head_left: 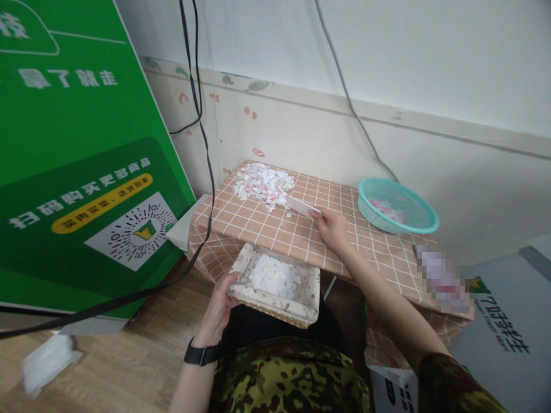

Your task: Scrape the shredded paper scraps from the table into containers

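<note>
My left hand [222,301] grips the left side of a cloth-lined basket [305,310], held just below the front edge of the table. White paper scraps [274,275] lie inside the basket. Over the tabletop, my right hand [331,226] pinches one end of a flat white card [303,206]. The card's far end reaches the near right edge of a pile of torn paper scraps [262,182], mostly white with some pink. A few loose bits lie close to the card.
A checked brown tablecloth [275,229] covers the table. On its right side stands a turquoise plastic colander [398,221] with pink and white scraps. Black cables [206,149] hang at the left, before a green cabinet [77,143]. A white plastic bag [49,361] lies on the floor.
</note>
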`<action>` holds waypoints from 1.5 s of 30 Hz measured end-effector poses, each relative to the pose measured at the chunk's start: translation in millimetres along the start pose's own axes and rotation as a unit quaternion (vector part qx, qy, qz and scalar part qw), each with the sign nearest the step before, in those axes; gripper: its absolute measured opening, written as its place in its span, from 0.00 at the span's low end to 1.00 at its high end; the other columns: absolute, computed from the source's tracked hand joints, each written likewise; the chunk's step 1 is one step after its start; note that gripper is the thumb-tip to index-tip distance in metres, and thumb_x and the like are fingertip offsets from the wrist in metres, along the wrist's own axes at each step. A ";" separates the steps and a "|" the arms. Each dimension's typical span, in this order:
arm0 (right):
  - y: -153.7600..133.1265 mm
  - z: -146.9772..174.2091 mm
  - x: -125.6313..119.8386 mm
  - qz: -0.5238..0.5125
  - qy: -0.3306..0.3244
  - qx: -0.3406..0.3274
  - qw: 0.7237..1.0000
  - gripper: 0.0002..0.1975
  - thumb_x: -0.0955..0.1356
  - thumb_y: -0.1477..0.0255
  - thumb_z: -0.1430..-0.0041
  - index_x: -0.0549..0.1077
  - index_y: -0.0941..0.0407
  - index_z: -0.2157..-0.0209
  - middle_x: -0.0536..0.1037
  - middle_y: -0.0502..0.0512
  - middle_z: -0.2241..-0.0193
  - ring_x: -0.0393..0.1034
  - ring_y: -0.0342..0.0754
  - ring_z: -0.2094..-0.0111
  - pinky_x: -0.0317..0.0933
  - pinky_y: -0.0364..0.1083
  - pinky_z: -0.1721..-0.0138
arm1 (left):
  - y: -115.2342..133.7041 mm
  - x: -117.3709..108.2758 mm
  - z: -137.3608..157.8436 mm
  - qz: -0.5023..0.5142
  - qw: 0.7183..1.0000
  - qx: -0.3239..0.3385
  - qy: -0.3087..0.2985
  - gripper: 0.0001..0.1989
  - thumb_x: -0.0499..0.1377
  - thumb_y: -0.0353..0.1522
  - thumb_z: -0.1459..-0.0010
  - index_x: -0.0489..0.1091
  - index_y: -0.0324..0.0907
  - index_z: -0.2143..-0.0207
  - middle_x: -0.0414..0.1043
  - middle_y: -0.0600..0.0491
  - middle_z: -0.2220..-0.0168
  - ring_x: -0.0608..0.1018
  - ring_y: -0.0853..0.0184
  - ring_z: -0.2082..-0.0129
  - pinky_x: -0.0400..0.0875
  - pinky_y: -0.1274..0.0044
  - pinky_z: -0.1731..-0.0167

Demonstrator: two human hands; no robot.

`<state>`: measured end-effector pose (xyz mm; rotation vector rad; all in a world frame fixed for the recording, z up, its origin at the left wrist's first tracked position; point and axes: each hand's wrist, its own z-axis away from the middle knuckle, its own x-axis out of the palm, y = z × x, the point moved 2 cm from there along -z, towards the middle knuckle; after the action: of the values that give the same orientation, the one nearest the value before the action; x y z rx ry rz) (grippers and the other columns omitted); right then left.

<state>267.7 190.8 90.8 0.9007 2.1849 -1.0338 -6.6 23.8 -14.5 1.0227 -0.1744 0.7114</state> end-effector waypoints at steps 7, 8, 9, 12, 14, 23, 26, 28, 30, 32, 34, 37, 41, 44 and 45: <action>0.5 2.1 -5.0 -0.036 -0.007 0.006 0.999 0.18 0.61 0.60 0.36 0.76 0.55 0.68 0.74 0.51 0.79 0.66 0.46 0.76 0.54 0.44 0.74 | -0.3 -0.3 -0.5 0.000 1.000 0.001 -0.007 0.13 0.64 0.35 0.52 0.74 0.39 0.64 0.78 0.52 0.70 0.78 0.63 0.72 0.74 0.73 0.75; 0.3 1.6 -5.6 -0.040 -0.009 0.007 0.999 0.18 0.61 0.60 0.36 0.76 0.56 0.68 0.73 0.51 0.79 0.65 0.45 0.77 0.54 0.44 0.74 | -0.4 -0.7 -0.6 -0.001 1.000 0.001 -0.007 0.12 0.63 0.35 0.52 0.74 0.39 0.64 0.78 0.52 0.70 0.78 0.63 0.72 0.74 0.73 0.75; 0.1 0.8 -5.7 -0.044 -0.012 0.008 0.999 0.18 0.61 0.60 0.36 0.75 0.56 0.70 0.72 0.50 0.80 0.64 0.45 0.78 0.53 0.44 0.74 | -0.7 -1.2 -0.8 -0.003 1.000 0.000 -0.006 0.12 0.63 0.35 0.52 0.74 0.39 0.64 0.78 0.51 0.70 0.78 0.63 0.72 0.74 0.73 0.75; 0.7 -2.2 -2.9 -0.055 -0.019 0.010 0.998 0.19 0.61 0.60 0.36 0.76 0.57 0.70 0.73 0.51 0.80 0.65 0.45 0.77 0.53 0.44 0.74 | -1.4 -2.7 -1.3 -0.006 1.000 0.000 -0.001 0.13 0.64 0.35 0.52 0.74 0.38 0.64 0.78 0.51 0.70 0.78 0.63 0.72 0.73 0.74 0.76; 1.9 -4.0 0.2 -0.066 -0.018 0.006 0.998 0.18 0.61 0.61 0.36 0.77 0.56 0.66 0.76 0.52 0.76 0.67 0.46 0.75 0.55 0.44 0.72 | -1.9 -3.3 -1.6 -0.007 1.000 0.001 -0.004 0.14 0.64 0.36 0.52 0.74 0.38 0.63 0.78 0.50 0.69 0.78 0.62 0.71 0.73 0.73 0.76; 6.4 -16.3 4.6 -0.073 -0.050 -0.022 0.996 0.16 0.61 0.62 0.36 0.76 0.55 0.59 0.80 0.55 0.66 0.72 0.51 0.66 0.60 0.46 0.65 | -4.3 -6.0 -5.1 -0.004 1.000 0.001 -0.003 0.15 0.64 0.35 0.52 0.74 0.37 0.61 0.78 0.50 0.68 0.78 0.62 0.70 0.74 0.72 0.75; 5.6 -22.7 1.3 -0.063 -0.060 -0.040 0.995 0.15 0.62 0.64 0.36 0.76 0.56 0.59 0.80 0.56 0.65 0.73 0.51 0.66 0.60 0.45 0.64 | -4.3 -6.3 -5.7 -0.003 1.000 0.000 -0.004 0.15 0.64 0.35 0.52 0.75 0.38 0.62 0.78 0.50 0.68 0.78 0.62 0.69 0.73 0.73 0.75; 4.9 -25.9 -2.6 -0.050 -0.067 -0.055 0.995 0.14 0.62 0.65 0.36 0.76 0.56 0.60 0.80 0.56 0.67 0.72 0.50 0.68 0.59 0.45 0.66 | -4.1 -6.2 -5.8 -0.003 1.000 0.000 -0.004 0.15 0.64 0.35 0.52 0.75 0.38 0.62 0.78 0.50 0.67 0.78 0.62 0.69 0.73 0.74 0.75; 4.6 -28.2 -8.2 -0.029 -0.078 -0.066 0.994 0.14 0.62 0.65 0.36 0.76 0.56 0.61 0.79 0.56 0.69 0.71 0.49 0.71 0.58 0.44 0.68 | -3.9 -5.9 -5.7 -0.003 1.000 0.000 -0.006 0.15 0.64 0.36 0.52 0.75 0.38 0.61 0.78 0.50 0.67 0.77 0.63 0.69 0.73 0.73 0.75; 4.6 -30.3 -15.0 -0.004 -0.096 -0.073 0.993 0.14 0.62 0.65 0.37 0.76 0.56 0.62 0.79 0.55 0.72 0.70 0.48 0.73 0.56 0.43 0.70 | -3.9 -5.6 -5.6 -0.004 1.000 0.002 -0.009 0.16 0.64 0.37 0.52 0.75 0.38 0.61 0.78 0.50 0.68 0.77 0.63 0.70 0.74 0.73 0.74; 4.7 -33.3 -21.9 0.020 -0.110 -0.081 0.990 0.14 0.62 0.65 0.37 0.76 0.56 0.63 0.78 0.54 0.74 0.69 0.47 0.75 0.55 0.43 0.71 | -4.1 -5.7 -5.6 -0.006 1.000 0.003 -0.009 0.16 0.64 0.37 0.52 0.75 0.38 0.62 0.77 0.51 0.68 0.77 0.63 0.70 0.74 0.72 0.74; 4.1 -39.9 -28.8 0.044 -0.117 -0.095 0.988 0.14 0.62 0.65 0.37 0.76 0.56 0.64 0.76 0.53 0.77 0.68 0.47 0.75 0.53 0.43 0.73 | -5.0 -6.3 -6.1 -0.011 1.000 0.001 -0.007 0.15 0.64 0.37 0.52 0.74 0.38 0.62 0.77 0.50 0.68 0.77 0.63 0.69 0.74 0.72 0.74; 1.9 -48.9 -25.8 0.040 -0.102 -0.103 0.989 0.12 0.62 0.66 0.37 0.76 0.55 0.63 0.78 0.54 0.74 0.70 0.48 0.73 0.54 0.43 0.71 | -5.8 -7.1 -6.9 -0.013 1.000 0.005 -0.011 0.16 0.64 0.37 0.52 0.74 0.38 0.61 0.78 0.50 0.67 0.77 0.62 0.69 0.74 0.71 0.74; 0.9 -52.4 -17.8 0.039 -0.102 -0.098 0.989 0.12 0.63 0.67 0.37 0.77 0.55 0.62 0.79 0.54 0.73 0.71 0.48 0.73 0.54 0.43 0.71 | -6.2 -8.1 -7.5 -0.014 1.000 0.004 -0.009 0.16 0.64 0.38 0.52 0.74 0.39 0.62 0.77 0.51 0.68 0.77 0.62 0.70 0.74 0.71 0.74; 0.9 -52.9 -15.4 0.038 -0.103 -0.098 0.989 0.12 0.63 0.67 0.37 0.77 0.56 0.62 0.79 0.55 0.73 0.71 0.48 0.73 0.54 0.43 0.71 | -6.4 -8.4 -7.6 -0.015 1.000 0.002 -0.008 0.16 0.64 0.38 0.52 0.74 0.39 0.62 0.77 0.51 0.69 0.77 0.62 0.70 0.74 0.71 0.74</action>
<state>267.8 229.1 130.4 0.7459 2.0215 -0.8219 -10.6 24.2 -26.9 1.0319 -0.1711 0.6778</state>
